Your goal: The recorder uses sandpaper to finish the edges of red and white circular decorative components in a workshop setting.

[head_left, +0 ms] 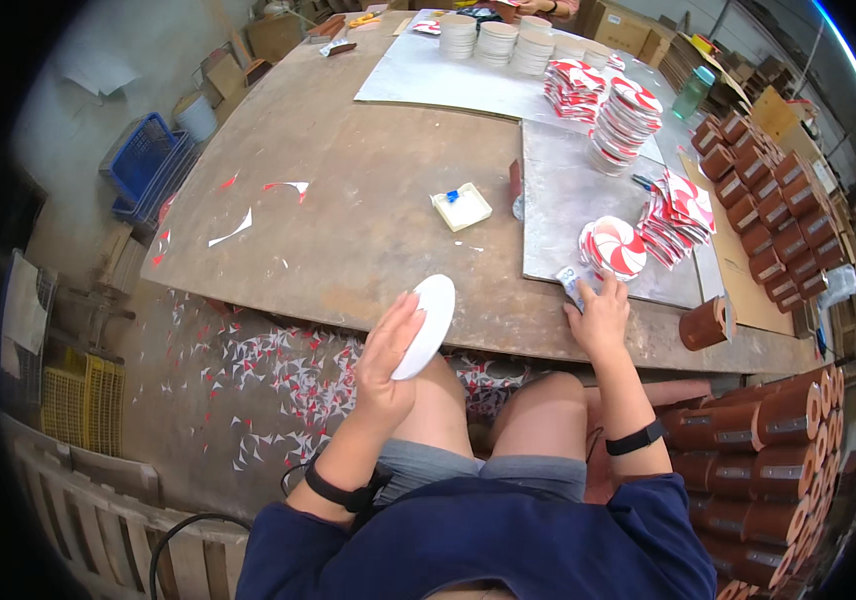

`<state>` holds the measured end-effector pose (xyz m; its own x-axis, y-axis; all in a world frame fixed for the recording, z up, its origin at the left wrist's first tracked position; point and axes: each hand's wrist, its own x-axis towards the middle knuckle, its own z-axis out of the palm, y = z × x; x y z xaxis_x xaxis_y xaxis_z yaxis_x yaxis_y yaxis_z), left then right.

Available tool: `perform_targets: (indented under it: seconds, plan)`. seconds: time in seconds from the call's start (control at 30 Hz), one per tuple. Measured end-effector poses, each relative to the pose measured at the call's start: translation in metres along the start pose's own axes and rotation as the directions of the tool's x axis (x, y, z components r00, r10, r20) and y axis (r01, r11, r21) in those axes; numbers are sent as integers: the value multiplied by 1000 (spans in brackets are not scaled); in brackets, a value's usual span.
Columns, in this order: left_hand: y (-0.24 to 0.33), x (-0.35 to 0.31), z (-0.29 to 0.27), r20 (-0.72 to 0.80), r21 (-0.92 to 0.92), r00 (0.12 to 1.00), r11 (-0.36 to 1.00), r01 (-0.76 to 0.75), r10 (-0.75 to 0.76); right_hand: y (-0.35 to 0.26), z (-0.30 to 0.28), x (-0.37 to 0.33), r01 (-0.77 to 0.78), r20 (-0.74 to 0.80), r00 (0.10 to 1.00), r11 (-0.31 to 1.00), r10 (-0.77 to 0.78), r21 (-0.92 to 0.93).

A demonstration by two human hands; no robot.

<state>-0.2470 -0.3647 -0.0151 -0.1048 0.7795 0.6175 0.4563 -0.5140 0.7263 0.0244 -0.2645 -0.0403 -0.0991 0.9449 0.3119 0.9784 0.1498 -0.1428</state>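
Tilted up in my left hand [388, 365] is a white round disc [433, 325], held above my lap by the table's near edge. My fingers lie along its left face, and its other face is mostly hidden. At the right, my right hand [603, 315] rests low on the metal sheet, thumb and forefinger around a small white-and-grey tube [569, 284]. Part of the tube is covered by the fingers. Just beyond my fingertips lies a small pile of round red-and-white swirl pieces [616, 248]. A stack of similar swirl pieces with uncut corners [676, 215] leans beside it.
A shallow white tray [461, 206] with a blue piece sits mid-table. Tall stacks of swirl discs [628, 125] and pale discs [496, 45] stand farther back. Brown cylinders [773, 200] are piled at right; one [705, 324] stands near the edge. Paper scraps [288, 375] litter the floor. Another person's hand [538, 6] shows beyond.
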Motion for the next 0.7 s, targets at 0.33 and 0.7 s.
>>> perform_targets:
  seconds: [0.33,0.7]
  plan:
    - [12,8,8,-38,210,981,961,-180,192,-91,-70,-25,-94,131,953,143,-273,985]
    - [28,13,-15,-14,-111,998,992,67,-69,-107,-80,-11,379,-4,793,488,-609,787]
